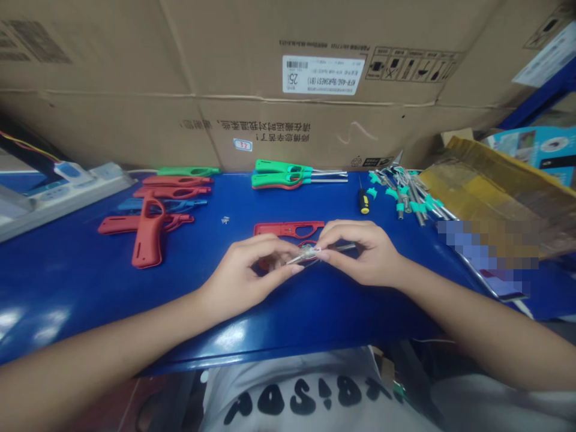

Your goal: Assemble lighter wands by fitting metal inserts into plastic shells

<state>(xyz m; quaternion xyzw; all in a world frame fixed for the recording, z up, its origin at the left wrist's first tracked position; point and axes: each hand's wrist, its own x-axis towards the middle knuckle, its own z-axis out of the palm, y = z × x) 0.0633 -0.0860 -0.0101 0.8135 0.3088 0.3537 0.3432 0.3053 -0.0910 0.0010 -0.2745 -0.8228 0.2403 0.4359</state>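
Left hand (243, 267) and right hand (369, 255), face to face, in fingertip pinch on a small part (308, 252)

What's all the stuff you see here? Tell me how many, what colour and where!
Cardboard: one wall, brown, behind table
Table: one, blue, under everything
Power strip: one, white, far left
Casings: several, red, green and blue, left
Tiny pieces: a few, silvery, centre-left
Lighters: at least two, mostly green, back middle
Red casing: one, red, behind hands
Screwdriver: one, black-yellow, right of middle
Metal tubes: many, silvery with green clips, right
Taped cardboard: one, brown-yellow, right
Garment: one, white, black letters, bottom
Small part: one, silvery, between hands
Left hand, right hand: two, bare, middle
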